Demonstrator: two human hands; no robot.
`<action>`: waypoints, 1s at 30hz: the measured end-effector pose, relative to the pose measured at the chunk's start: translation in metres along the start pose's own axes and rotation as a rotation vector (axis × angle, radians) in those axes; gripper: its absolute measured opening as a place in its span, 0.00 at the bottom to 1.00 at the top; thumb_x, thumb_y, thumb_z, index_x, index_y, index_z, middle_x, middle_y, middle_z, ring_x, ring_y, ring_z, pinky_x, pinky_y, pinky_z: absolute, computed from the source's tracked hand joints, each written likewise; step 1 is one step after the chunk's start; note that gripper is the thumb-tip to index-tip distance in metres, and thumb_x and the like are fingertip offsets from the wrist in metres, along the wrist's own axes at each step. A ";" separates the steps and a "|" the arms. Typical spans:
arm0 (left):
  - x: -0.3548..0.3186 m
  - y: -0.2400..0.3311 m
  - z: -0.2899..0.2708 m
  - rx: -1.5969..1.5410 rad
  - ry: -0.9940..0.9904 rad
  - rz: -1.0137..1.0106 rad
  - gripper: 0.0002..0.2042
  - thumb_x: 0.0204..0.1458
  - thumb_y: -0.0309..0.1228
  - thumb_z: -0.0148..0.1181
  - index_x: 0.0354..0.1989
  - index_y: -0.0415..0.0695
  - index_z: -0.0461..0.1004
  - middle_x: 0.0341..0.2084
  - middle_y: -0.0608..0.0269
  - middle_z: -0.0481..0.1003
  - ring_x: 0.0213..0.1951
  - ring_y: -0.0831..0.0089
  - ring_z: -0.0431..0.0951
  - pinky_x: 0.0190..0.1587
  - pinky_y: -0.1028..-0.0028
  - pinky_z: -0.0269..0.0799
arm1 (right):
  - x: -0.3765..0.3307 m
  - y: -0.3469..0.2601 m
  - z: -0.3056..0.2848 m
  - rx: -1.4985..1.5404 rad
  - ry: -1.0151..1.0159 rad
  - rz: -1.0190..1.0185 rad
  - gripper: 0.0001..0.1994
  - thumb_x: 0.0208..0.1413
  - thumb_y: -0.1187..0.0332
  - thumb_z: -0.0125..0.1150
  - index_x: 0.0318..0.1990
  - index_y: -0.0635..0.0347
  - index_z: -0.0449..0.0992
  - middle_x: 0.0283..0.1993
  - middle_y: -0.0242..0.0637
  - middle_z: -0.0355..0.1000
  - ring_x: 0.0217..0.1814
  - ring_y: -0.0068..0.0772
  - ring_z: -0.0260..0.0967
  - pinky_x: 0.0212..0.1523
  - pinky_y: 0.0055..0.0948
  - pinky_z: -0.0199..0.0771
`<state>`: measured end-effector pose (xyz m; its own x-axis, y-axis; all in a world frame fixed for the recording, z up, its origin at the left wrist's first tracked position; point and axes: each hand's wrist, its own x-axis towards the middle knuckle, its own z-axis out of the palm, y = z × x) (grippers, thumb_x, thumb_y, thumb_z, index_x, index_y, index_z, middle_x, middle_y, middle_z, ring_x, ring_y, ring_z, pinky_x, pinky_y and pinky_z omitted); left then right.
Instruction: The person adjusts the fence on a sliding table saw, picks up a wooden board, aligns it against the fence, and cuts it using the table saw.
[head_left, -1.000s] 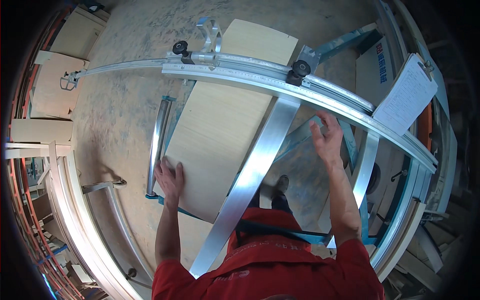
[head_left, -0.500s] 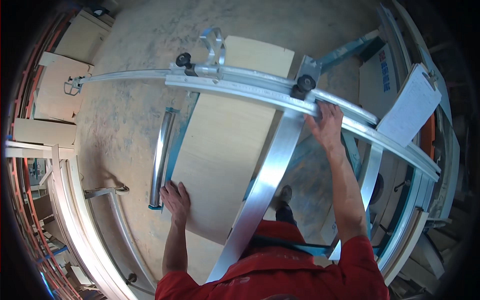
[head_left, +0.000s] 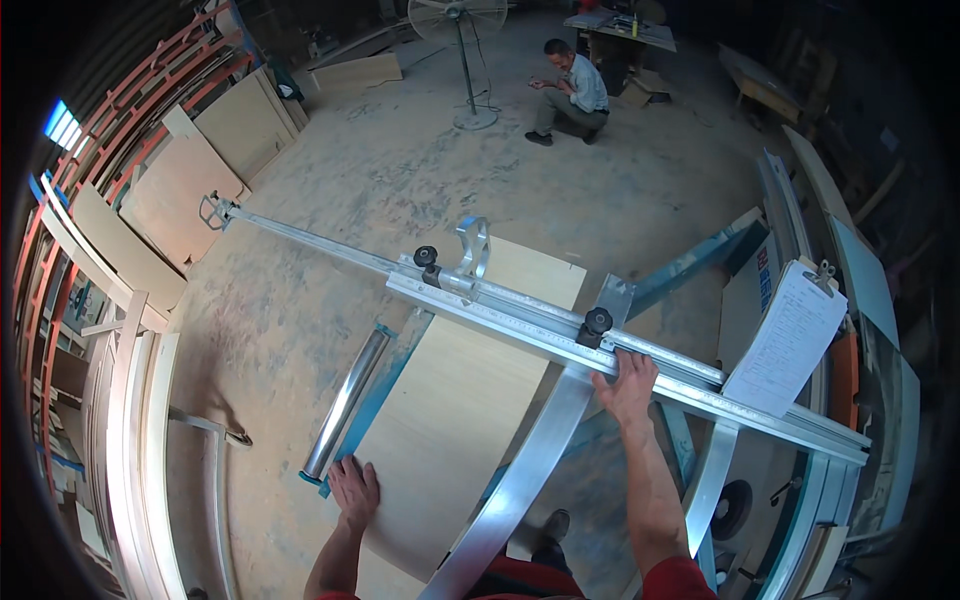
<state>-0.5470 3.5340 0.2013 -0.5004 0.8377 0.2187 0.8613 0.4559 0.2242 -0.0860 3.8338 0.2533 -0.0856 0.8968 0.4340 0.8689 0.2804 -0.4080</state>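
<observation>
A pale plywood board [head_left: 445, 400] lies lengthwise ahead of me on a sliding saw table with a metal beam [head_left: 520, 480] along its right side. My left hand [head_left: 354, 490] rests flat on the board's near left edge, fingers stretched out. Across the board's far part runs an aluminium fence rail [head_left: 500, 325] with a printed scale. My right hand [head_left: 628, 388] grips this rail just right of a black clamp knob [head_left: 598, 321]. Farther left on the rail sit another black knob [head_left: 426, 256] and a curved metal flip stop [head_left: 474, 250].
A shiny roller [head_left: 345, 405] stands left of the board. A clipboard with a written sheet [head_left: 785, 340] leans at the rail's right end. Beyond, a person [head_left: 580, 90] squats near a pedestal fan [head_left: 465, 70]. Sheets and boards [head_left: 150, 420] line the left side.
My view has tilted up, so the squatting person and the fan now show. Both hands keep their places on the board and the rail.
</observation>
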 end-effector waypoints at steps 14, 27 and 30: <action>0.116 0.147 -0.051 -0.389 -0.184 0.539 0.21 0.56 0.31 0.63 0.56 0.36 0.70 0.52 0.43 0.73 0.50 0.46 0.76 0.52 0.55 0.74 | 0.019 0.012 0.011 -0.147 -0.019 -0.082 0.33 0.41 0.38 0.72 0.38 0.64 0.81 0.34 0.47 0.80 0.37 0.47 0.79 0.42 0.43 0.76; 0.228 0.451 -0.007 -0.114 -0.244 1.437 0.16 0.52 0.39 0.64 0.46 0.45 0.74 0.50 0.57 0.72 0.50 0.59 0.78 0.47 0.60 0.77 | 0.016 0.017 0.020 -0.136 0.031 -0.123 0.33 0.42 0.36 0.71 0.37 0.63 0.80 0.34 0.47 0.80 0.39 0.45 0.79 0.42 0.42 0.75; 0.236 0.462 -0.004 -0.091 -0.226 1.603 0.12 0.52 0.39 0.63 0.38 0.45 0.75 0.42 0.58 0.76 0.44 0.60 0.80 0.42 0.60 0.79 | 0.018 0.010 0.014 -0.155 0.086 -0.086 0.31 0.38 0.41 0.75 0.36 0.62 0.81 0.34 0.46 0.80 0.39 0.46 0.79 0.43 0.43 0.76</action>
<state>-0.2672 3.9413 0.3605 0.8882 0.4388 0.1364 0.4465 -0.8943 -0.0301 -0.0852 3.8573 0.2459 -0.1267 0.8371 0.5321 0.9254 0.2929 -0.2405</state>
